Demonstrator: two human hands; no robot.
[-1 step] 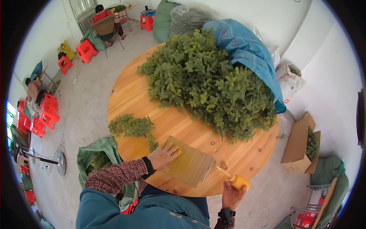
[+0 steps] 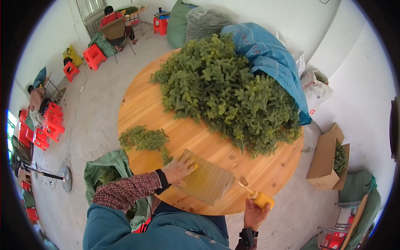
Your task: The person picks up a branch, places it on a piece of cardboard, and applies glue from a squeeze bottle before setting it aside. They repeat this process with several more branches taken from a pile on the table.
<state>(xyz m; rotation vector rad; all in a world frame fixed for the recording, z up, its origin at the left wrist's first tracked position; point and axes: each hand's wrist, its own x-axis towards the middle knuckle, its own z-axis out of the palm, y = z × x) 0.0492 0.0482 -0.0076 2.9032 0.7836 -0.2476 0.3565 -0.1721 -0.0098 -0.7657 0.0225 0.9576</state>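
Note:
On the round wooden table point(image 2: 137, 100), my left hand point(image 2: 177, 171) lies open, fingers spread on a piece of corrugated cardboard point(image 2: 208, 183). At the table's front edge, right of the cardboard, my right hand point(image 2: 254, 214) grips a yellow squeeze bottle point(image 2: 263, 200) whose long pale nozzle angles up-left toward the cardboard's corner. Loose green artificial sprigs point(image 2: 141, 137) lie just beyond my left hand. A large heap of similar branches point(image 2: 221, 91) covers the back of the table, spilling from a blue sack point(image 2: 279, 62).
A green sack of foliage point(image 2: 104, 166) is at the table's left edge; a cardboard box point(image 2: 323, 166) stands right. Two other people point(image 2: 110, 18) point(image 2: 37, 100) sit at far-left tables near red stools point(image 2: 93, 54). A stand with a round metal base point(image 2: 66, 177) is left.
My right hand and the bottle have shifted very slightly to the right. My left hand stays on the cardboard.

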